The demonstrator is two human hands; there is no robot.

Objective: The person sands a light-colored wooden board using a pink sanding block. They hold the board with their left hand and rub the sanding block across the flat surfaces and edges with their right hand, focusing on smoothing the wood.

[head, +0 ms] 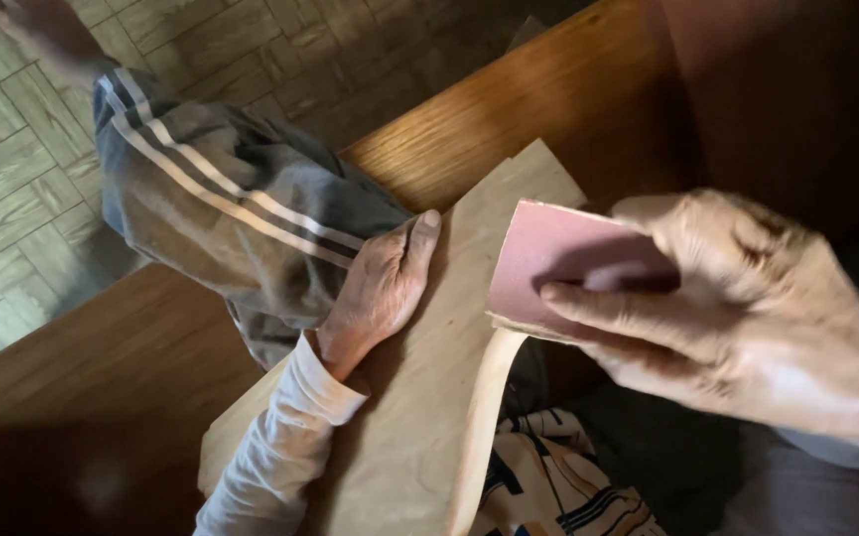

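Observation:
My left hand [382, 288] lies flat on a pale wooden board [419, 417], its fingers pressing down near the board's left edge. The board rests across my lap and leans on a brown wooden bench [509, 109]. My right hand [747, 308] grips a folded sheet of reddish sandpaper [568, 260], held at the board's right edge, thumb on top and fingers wrapped below. My left arm wears a white sleeve [270, 457].
My knee in grey trousers with white stripes [221, 208] rises beside the board. A tiled floor [12, 169] lies at upper left. Patterned cloth [548, 486] shows under the board at the bottom. Dark wood fills the upper right.

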